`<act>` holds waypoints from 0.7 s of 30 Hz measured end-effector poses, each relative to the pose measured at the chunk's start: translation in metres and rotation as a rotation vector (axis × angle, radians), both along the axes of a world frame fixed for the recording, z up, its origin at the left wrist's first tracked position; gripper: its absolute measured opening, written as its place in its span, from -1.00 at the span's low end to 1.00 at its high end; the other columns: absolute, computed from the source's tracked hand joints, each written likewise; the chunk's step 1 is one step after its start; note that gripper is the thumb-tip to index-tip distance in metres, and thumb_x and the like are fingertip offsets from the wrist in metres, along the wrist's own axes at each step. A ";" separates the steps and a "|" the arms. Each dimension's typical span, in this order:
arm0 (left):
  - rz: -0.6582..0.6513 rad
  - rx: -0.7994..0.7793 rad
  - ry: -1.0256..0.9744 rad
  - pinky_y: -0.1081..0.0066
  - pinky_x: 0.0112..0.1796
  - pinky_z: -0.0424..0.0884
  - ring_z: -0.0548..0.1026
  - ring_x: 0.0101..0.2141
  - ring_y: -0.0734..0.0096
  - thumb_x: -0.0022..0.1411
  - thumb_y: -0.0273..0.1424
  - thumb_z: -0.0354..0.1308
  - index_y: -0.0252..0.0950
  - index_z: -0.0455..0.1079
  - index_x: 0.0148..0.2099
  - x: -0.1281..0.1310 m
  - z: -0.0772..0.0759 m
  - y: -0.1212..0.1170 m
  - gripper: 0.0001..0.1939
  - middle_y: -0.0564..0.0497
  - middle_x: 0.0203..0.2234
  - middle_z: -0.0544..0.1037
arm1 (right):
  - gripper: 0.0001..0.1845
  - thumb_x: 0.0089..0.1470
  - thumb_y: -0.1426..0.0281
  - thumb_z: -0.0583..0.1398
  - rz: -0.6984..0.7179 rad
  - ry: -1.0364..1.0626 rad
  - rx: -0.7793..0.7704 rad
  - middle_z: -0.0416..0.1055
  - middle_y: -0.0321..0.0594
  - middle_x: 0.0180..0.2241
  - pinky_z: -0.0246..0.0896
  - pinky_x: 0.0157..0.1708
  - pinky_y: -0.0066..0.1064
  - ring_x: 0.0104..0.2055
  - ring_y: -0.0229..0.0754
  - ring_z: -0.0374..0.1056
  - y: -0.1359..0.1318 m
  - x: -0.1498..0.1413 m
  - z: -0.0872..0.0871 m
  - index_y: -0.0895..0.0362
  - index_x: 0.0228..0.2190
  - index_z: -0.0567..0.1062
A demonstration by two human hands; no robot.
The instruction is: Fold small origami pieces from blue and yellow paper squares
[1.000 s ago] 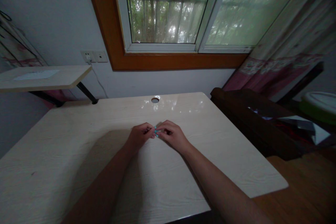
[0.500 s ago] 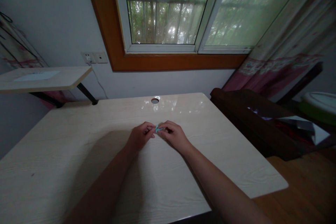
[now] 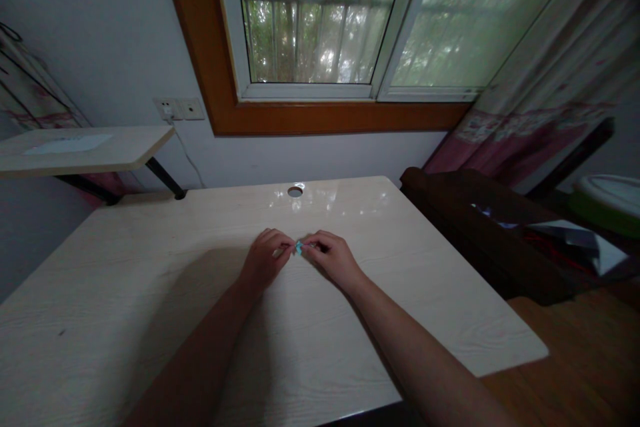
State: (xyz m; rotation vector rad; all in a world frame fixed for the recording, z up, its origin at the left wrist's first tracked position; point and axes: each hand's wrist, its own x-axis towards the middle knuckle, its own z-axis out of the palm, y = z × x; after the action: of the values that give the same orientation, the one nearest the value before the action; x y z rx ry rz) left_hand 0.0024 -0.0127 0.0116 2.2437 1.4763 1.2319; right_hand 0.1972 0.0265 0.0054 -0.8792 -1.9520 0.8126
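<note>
A small light-blue strip or band (image 3: 299,248), bunched or folded, is held up between my two hands over the middle of the pale wood-grain desk (image 3: 175,347). My left hand (image 3: 265,255) pinches its left side between thumb and fingertips. From the other side, my right hand (image 3: 334,255) grips it with thumb and forefinger, the remaining fingers curled. The fingertips of both hands nearly meet and cover part of the piece. It is too small for me to tell its exact kind.
A round cable hole (image 3: 295,192) lies near the desk's back edge. At the left stands a raised shelf (image 3: 115,153) on black legs. Beyond the desk is a barred window (image 3: 320,27). Dark wooden furniture (image 3: 465,233) with papers sits at the right.
The blue piece looks more compact between the fingertips; before, a loop of it showed. My left fingers have drawn closer together, and my right hand has barely moved.
</note>
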 end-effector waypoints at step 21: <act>0.101 0.026 -0.115 0.37 -0.23 0.41 0.46 -0.34 0.39 0.23 -0.49 0.15 -0.26 0.42 -0.17 -0.005 -0.005 0.001 -0.88 0.02 -0.37 0.48 | -0.90 0.15 0.38 0.22 -0.033 -0.032 0.011 0.45 -0.26 -0.40 0.16 -0.32 -0.43 -0.34 -0.23 0.33 0.003 0.001 -0.002 0.10 -0.33 0.57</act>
State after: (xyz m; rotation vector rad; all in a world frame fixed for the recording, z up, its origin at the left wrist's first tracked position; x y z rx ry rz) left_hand -0.0024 -0.0118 0.0062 2.0979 1.5555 1.3931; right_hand 0.1980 0.0292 0.0034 -0.9208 -1.9634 0.7727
